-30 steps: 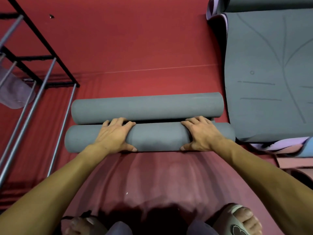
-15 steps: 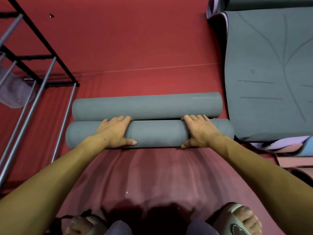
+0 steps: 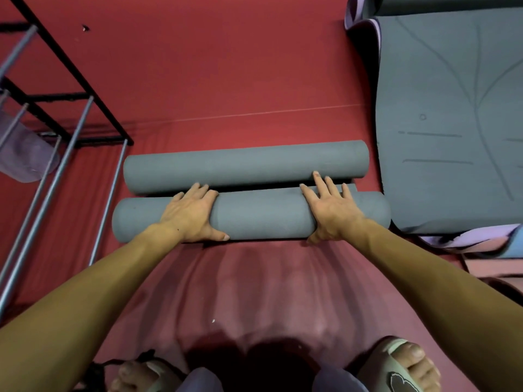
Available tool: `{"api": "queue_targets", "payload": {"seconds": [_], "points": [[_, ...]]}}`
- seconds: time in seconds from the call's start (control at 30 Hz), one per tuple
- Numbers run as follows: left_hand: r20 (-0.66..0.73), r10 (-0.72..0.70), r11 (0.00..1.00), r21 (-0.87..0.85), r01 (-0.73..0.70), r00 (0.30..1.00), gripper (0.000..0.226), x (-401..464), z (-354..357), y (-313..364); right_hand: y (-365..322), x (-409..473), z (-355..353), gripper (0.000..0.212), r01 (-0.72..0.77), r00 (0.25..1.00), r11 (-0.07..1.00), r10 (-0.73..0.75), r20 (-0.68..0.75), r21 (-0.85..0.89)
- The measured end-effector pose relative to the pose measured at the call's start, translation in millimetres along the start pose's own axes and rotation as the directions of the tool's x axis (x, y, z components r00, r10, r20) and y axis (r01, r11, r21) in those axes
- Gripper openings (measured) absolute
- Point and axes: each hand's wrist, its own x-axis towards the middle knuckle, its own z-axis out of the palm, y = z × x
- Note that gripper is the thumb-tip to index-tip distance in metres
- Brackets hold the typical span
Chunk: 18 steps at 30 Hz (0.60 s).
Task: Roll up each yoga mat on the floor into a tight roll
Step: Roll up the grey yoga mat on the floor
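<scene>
- Your left hand lies over the near roll, left of its middle: the fingers curve over the top and far side, and the thumb lies along the near face. That is a wrapped hold on the roll.
- Your right hand presses the same roll right of its middle with fingers straight and spread. The fingertips reach past the roll's far edge onto the far roll.
- The near roll lies on the red floor with its long axis running left to right across your view, square to both forearms. Both hands sit on top of it, so any further rolling goes straight away from you.
- The far roll lies parallel, just beyond, touching the near roll or nearly so. There looks to be no room left to roll forward. I judge this mat is done or close to it.
- Neither hand is clearly nearer; they sit about evenly either side of the roll's middle.
- The flat mat lies to the right, its near corner just beside the near roll's right end. Your right hand is the closer one to it, so that side leads if you turn there next.
- A metal rack stands to the left, near both rolls' left ends.
</scene>
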Motion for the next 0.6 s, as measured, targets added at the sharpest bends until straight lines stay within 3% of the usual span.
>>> {"api": "queue_targets", "payload": {"seconds": [0.1, 0.23, 0.43, 0.6], "points": [[0.041, -0.025, 1.000, 0.015, 0.025, 0.999, 0.132, 3.5, -2.2, -0.9, -0.7, -1.5, 1.6, 0.144, 0.002, 0.998, 1.000, -0.002, -0.062, 0.001], [0.010, -0.040, 0.998, 0.053, 0.039, 0.999, 0.119, 4.6, -9.0, 4.6, -1.5, -7.9, 8.5, 0.119, 0.005, 0.980, 0.993, -0.028, -0.198, -0.114], [0.014, -0.013, 1.000, 0.021, 0.013, 1.000, 0.116, 4.9, -7.8, 4.1, -7.2, -3.7, 15.8, 0.129, -0.017, 0.979, 0.987, -0.016, -0.204, -0.157], [0.017, -0.008, 0.991, 0.131, 0.005, 1.000, 0.098, 3.3, -17.6, 8.1, -6.7, 0.1, 8.4, 0.110, -0.019, 0.985, 0.988, -0.008, -0.175, -0.152]]}}
